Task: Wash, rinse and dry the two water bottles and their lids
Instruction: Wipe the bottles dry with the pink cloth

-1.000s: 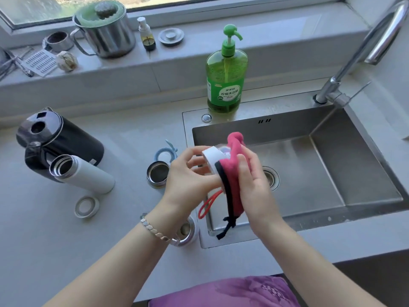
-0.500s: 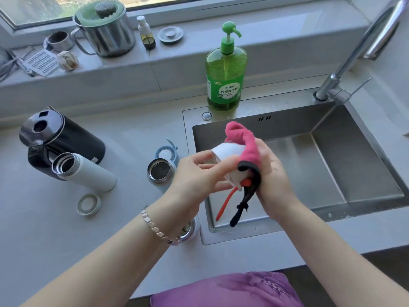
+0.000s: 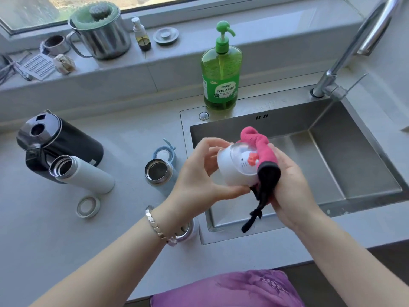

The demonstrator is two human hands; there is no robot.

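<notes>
My left hand (image 3: 199, 176) grips a white bottle lid (image 3: 234, 167) with a clear dome and a cat figure inside, held over the sink's left part. My right hand (image 3: 290, 187) presses a pink cloth with black trim (image 3: 264, 156) against the lid's right side. A white bottle (image 3: 81, 176) lies open on the counter at left. A pale blue bottle (image 3: 159, 173) stands open by the sink's left edge. A silver lid (image 3: 186, 231) sits partly hidden under my left wrist.
A steel sink (image 3: 365, 151) with a tap (image 3: 354, 52) at right. Green soap bottle (image 3: 221, 69) behind the sink. Black kettle (image 3: 57, 142) at left, a white ring (image 3: 88, 206) and a blue ring (image 3: 163, 152) on the counter. Steel pot (image 3: 99, 32) on the sill.
The lid has turned in my left hand so its clear dome with the cat figure now faces me. The pink cloth has slid to the lid's right side.
</notes>
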